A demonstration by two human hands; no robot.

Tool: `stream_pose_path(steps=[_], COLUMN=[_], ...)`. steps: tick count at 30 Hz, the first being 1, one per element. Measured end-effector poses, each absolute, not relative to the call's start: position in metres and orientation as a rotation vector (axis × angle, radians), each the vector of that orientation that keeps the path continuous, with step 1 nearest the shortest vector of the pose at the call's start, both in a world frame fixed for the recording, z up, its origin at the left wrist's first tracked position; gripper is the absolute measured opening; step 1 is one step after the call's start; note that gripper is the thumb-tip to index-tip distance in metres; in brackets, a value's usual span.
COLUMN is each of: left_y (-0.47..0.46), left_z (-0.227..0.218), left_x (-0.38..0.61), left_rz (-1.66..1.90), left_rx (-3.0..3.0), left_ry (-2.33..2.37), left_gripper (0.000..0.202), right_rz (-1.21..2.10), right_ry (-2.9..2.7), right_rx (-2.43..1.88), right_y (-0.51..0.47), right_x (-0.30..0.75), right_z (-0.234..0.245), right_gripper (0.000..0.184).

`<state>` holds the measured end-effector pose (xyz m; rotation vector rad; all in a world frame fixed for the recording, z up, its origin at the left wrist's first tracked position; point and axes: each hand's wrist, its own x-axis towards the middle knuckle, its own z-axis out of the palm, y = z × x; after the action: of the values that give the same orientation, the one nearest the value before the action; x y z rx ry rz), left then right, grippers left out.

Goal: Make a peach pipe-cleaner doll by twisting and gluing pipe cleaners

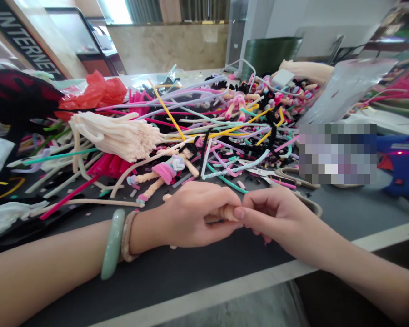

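Note:
My left hand [194,213], with a pale green bangle on its wrist, is curled round a peach pipe-cleaner piece [225,212] coiled in ridges. At that piece's right end, the thumb and fingers of my right hand [276,211] pinch it. Most of the coiled piece is hidden inside my left palm. Just behind my left hand lies a pipe-cleaner doll [165,175] with peach limbs and a pink and white body. Scissors [269,173] rest on the dark table mat [204,277] beyond my right hand.
A bundle of cream pipe cleaners [117,134] lies at left. Loose coloured stems and finished dolls [238,104] are heaped across the back. A blue glue gun [400,163] with a lit red light stands at right. Behind it rises a clear plastic bag [347,86].

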<state>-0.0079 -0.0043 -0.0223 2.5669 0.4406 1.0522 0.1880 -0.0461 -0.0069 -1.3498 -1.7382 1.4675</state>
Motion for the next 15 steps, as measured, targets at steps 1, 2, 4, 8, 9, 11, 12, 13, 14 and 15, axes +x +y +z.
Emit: stream_pose_path(steps=[1, 2, 4, 8, 9, 11, 12, 13, 14, 15], left_y=[-0.0045, -0.0047, -0.005, -0.0046, -0.0045, -0.0041, -0.004, -0.0039, -0.0038, -0.0036], left_z=[-0.0221, -0.0218, -0.0213, -0.0208, -0.0208, -0.0206, -0.0205, -0.0204, -0.0204, -0.0204], left_x=[-0.0079, -0.0079, -0.0079, -0.0081, -0.0082, -0.0085, -0.0088, -0.009, -0.0093, -0.0095], left_rz=[1.055, 1.058, 1.063, 1.096, 1.104, 1.112, 1.117, 1.122, 1.126, 1.127], left_rx=[2.566, 2.565, 2.566, 2.569, 2.569, 2.57, 2.57, 2.568, 2.565, 2.561], left_ry=[0.444, 0.447, 0.455, 0.435, 0.427, 0.422, 0.425, 0.428, 0.427, 0.423], left_gripper=[0.01, 0.01, 0.01, 0.014, 0.013, 0.011, 0.011, 0.011, 0.011, 0.012], right_rz=[1.47, 1.466, 1.457, 1.452, 1.435, 1.383, 1.362, 1.345, 1.332, 1.317], right_ry=[-1.738, -1.739, -1.74, -1.757, -1.772, -1.813, -1.831, -1.847, -1.862, -1.876], right_rx=[-1.348, -1.346, -1.34, -1.318, -1.311, -1.299, -1.296, -1.294, -1.293, -1.29], right_y=[-0.0464, -0.0468, -0.0476, -0.0489, -0.0491, -0.0492, -0.0491, -0.0491, -0.049, -0.0489], right_x=[0.1884, 0.1888, 0.1889, 0.1873, 0.1867, 0.1855, 0.1851, 0.1847, 0.1846, 0.1846], right_z=[-0.0071, -0.0072, -0.0067, -0.0028, -0.0018, 0.0, 0.0006, 0.0011, 0.0015, 0.0017], right_gripper=[0.033, 0.032, 0.031, 0.028, 0.026, 0.024, 0.024, 0.024, 0.024, 0.024])
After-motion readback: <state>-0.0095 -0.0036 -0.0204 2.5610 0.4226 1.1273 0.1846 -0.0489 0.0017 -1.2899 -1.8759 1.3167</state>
